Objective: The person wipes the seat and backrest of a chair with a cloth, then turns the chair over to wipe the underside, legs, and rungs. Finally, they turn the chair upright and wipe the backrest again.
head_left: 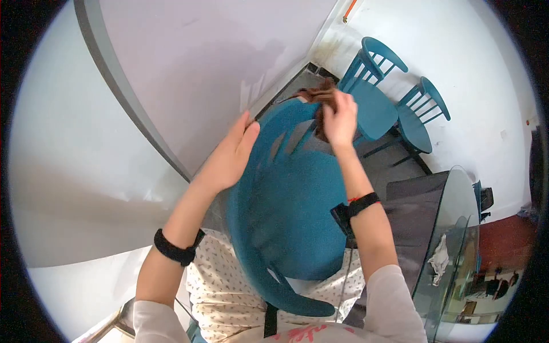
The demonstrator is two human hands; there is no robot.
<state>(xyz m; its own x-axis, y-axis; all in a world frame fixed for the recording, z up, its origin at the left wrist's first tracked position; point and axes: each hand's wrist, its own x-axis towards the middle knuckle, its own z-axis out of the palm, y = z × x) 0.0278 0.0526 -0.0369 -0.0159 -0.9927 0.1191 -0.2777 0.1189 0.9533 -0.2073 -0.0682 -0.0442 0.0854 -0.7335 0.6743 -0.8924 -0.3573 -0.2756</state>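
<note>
A blue chair stands right in front of me, its curved backrest on the left side of the seat. My right hand is closed on a brown cloth, which lies against the far end of the backrest. At the outer left edge of the backrest is my left hand, its fingers stretched out and the thumb apart, with nothing held in it. Whether its palm touches the chair is hard to tell.
Two more blue chairs stand by the white wall at the upper right. A glass-topped table with a crumpled white item is at the right. A pale panel rises at the left.
</note>
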